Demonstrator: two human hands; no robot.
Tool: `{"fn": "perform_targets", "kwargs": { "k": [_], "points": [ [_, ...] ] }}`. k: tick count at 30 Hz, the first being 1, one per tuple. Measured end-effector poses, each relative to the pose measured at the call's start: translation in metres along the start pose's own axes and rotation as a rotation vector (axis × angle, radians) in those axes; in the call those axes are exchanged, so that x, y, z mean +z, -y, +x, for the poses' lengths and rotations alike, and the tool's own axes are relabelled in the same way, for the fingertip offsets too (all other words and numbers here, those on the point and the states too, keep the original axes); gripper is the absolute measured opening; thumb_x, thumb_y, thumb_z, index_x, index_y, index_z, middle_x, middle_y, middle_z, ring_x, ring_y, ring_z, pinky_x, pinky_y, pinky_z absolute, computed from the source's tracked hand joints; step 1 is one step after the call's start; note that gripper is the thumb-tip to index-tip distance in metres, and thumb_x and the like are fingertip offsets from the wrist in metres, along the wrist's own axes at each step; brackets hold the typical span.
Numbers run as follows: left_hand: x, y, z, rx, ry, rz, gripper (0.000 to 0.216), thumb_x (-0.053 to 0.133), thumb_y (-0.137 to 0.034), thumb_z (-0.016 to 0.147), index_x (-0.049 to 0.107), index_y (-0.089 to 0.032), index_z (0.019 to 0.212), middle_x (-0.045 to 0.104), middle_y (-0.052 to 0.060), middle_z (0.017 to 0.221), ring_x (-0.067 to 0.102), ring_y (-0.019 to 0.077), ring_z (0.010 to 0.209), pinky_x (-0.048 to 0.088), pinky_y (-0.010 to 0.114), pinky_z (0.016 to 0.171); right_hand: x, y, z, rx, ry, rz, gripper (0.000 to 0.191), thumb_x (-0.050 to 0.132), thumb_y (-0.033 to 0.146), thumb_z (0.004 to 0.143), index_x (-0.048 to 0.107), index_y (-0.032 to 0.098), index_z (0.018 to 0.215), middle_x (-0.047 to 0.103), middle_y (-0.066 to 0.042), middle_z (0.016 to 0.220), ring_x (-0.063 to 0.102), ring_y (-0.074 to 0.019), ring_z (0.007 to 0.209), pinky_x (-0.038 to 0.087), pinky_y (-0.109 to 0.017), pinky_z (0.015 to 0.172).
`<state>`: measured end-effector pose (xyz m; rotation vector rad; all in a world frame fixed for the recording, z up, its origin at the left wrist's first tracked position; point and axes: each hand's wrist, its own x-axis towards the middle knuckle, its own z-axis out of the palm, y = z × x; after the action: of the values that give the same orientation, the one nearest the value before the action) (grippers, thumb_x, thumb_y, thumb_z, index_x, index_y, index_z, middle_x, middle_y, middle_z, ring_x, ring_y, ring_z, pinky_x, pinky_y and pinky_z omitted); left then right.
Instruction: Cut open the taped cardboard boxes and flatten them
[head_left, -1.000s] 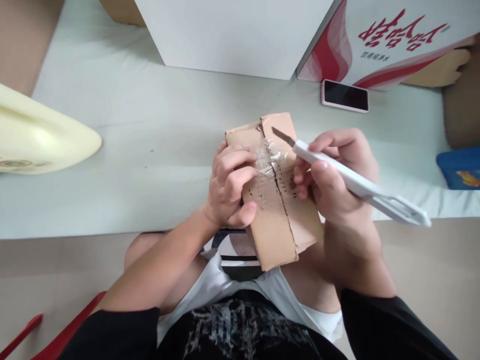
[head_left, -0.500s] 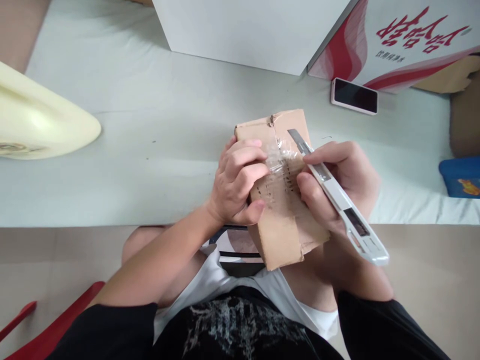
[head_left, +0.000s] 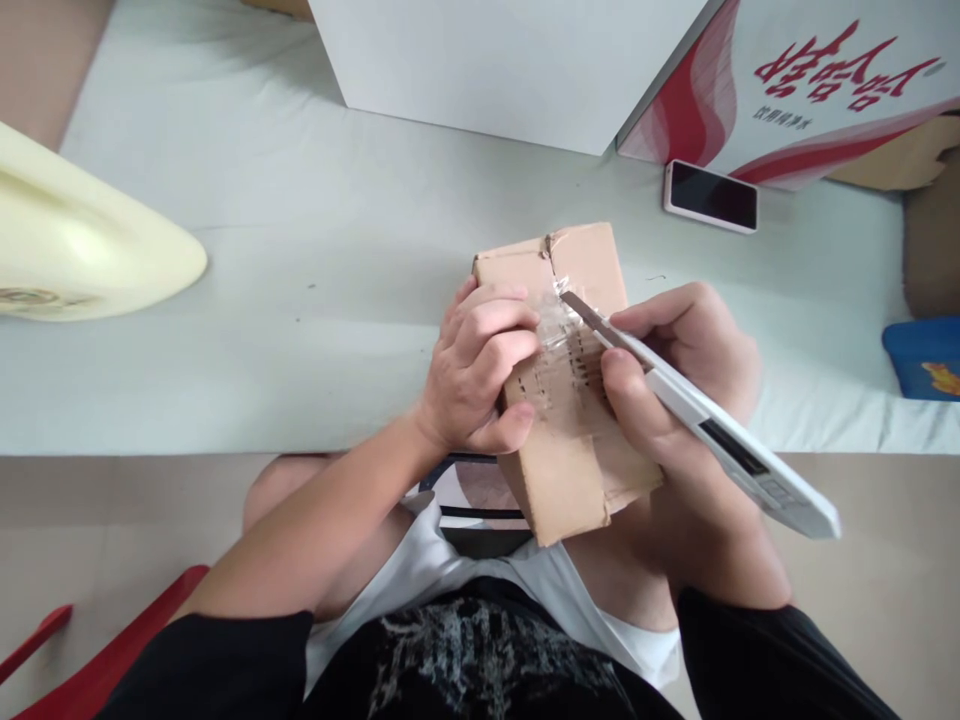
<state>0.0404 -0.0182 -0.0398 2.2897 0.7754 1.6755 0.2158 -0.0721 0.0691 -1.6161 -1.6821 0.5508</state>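
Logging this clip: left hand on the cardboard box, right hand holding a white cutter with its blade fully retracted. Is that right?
Not quite: the blade is out, its tip by the clear tape, as the head view shows. The rest stands: left hand on the cardboard box, right hand holding the white cutter.

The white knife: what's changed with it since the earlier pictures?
The tip of the white knife has moved toward the person, to the clear tape. The right hand still grips it; the left hand still holds the cardboard box.
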Motion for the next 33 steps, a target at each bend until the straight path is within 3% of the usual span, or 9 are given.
{"fn": "perform_targets", "kwargs": {
  "k": [9,23,33],
  "points": [
    [-0.0008,0.0011,0.0013,0.020,-0.001,-0.028,0.039,0.037,-0.056,0.100,0.056,-0.026,0.116,0.069,0.009,0.112,0.066,0.0310,0.119,0.051,0.055,0.109,0.0019,-0.0070,0.0011,-0.057,-0.018,-0.005,0.012,0.067,0.026,0.086,0.056,0.028,0.091,0.060,0.004,0.068,0.049,-0.0126,0.053,0.039,-0.030,0.051],
    [-0.0035,0.0026,-0.0004,0.012,0.052,-0.006,0.042,0.034,-0.059,0.100,0.057,-0.028,0.116,0.071,0.009,0.114,0.066,0.0316,0.122,0.049,0.056,0.113,0.0048,-0.0079,0.0031,-0.046,-0.044,-0.078,0.012,0.066,0.026,0.084,0.056,0.028,0.090,0.061,0.004,0.067,0.051,-0.0136,0.052,0.043,-0.030,0.051],
    [-0.0050,0.0006,0.0033,0.026,0.045,0.015,0.039,0.034,-0.057,0.100,0.056,-0.028,0.113,0.070,0.009,0.111,0.067,0.0317,0.119,0.052,0.055,0.106,0.0063,-0.0078,0.0029,-0.032,-0.031,-0.130,0.012,0.066,0.025,0.085,0.057,0.029,0.092,0.060,0.003,0.069,0.049,-0.0141,0.054,0.044,-0.031,0.053]
  ]
}}
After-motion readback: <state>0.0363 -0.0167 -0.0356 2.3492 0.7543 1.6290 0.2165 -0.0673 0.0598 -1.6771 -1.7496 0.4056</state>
